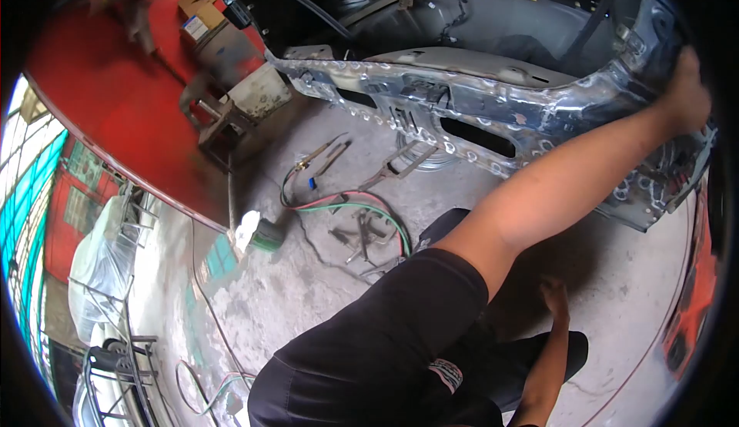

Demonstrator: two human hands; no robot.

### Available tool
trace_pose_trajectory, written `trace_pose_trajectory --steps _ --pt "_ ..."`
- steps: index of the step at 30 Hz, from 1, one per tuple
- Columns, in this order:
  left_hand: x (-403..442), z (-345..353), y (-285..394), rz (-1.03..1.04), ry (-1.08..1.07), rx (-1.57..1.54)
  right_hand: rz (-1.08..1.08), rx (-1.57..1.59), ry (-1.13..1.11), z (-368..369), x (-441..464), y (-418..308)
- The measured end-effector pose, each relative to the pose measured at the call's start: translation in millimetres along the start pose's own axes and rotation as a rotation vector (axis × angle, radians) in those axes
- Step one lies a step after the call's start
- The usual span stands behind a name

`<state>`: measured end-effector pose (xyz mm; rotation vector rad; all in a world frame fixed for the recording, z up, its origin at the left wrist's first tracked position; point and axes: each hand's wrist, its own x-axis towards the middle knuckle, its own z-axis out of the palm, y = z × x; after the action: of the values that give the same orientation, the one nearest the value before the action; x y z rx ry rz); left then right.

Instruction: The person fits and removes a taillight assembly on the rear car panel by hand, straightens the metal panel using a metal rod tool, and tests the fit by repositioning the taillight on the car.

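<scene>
My left hand (689,96) is at the far right end of the bare metal car body panel (493,107), against its upper corner. Its fingers are dark and blurred at the image edge, so their grip is unclear. That arm reaches across the view from a black sleeve. Lower down, my right hand (554,294) hangs above the shaded floor beside my dark-clothed leg (573,350). Its fingers are loosely bent and a little apart, with nothing visible in them. Whitish weld or grinding spots run along the panel, which has dark oval openings.
Red and green hoses (354,194) lie on the concrete floor near metal clamps (362,234) and a torch (317,152). A green can (267,236) stands by a large red panel (115,111). Boxes (202,13) are at the upper left, and a plastic-covered object (98,265) is at the left.
</scene>
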<state>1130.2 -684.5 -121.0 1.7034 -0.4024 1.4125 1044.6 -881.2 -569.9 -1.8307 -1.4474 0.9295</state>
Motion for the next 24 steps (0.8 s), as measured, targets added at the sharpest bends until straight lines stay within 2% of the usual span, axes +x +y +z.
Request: trace_pose_trajectory --steps 3,6,9,12,15,16,18,20,23,24 --pt "-1.3 0.5 2.3 -0.030 0.030 0.014 -0.160 -0.221 0.134 0.7 -6.3 -8.4" --pt "-2.1 1.1 6.3 -0.057 0.056 0.018 -0.002 -0.278 0.066 6.9 -4.6 17.9" --pt "-0.1 0.2 11.5 -0.075 0.086 0.018 -0.110 -0.105 0.112 17.1 3.0 49.3" --pt "0.2 1.8 15.5 -0.101 0.116 0.008 0.143 0.488 0.040 17.4 -2.7 31.0" --pt "0.3 7.9 5.8 -0.115 0.142 0.014 0.062 0.126 0.139 18.9 -22.9 -19.9" --pt "2.5 9.3 1.7 -0.113 0.146 0.017 0.059 0.081 0.087 18.1 -22.8 -25.4" --pt "7.8 0.5 25.3 -0.242 0.089 -0.088 0.055 -0.002 -0.020 21.2 -21.6 -28.8" --pt "6.4 -12.7 52.7 -0.507 -0.031 -0.308 0.036 0.048 -0.052 22.5 -18.1 -24.1" --pt "14.8 3.9 11.3 -0.439 -0.016 -0.272 0.065 -0.012 -0.046 24.4 -20.4 -11.9" --pt "19.6 11.7 -21.8 -0.481 -0.052 -0.427 0.083 -0.055 -0.031 24.1 -22.6 -12.4"
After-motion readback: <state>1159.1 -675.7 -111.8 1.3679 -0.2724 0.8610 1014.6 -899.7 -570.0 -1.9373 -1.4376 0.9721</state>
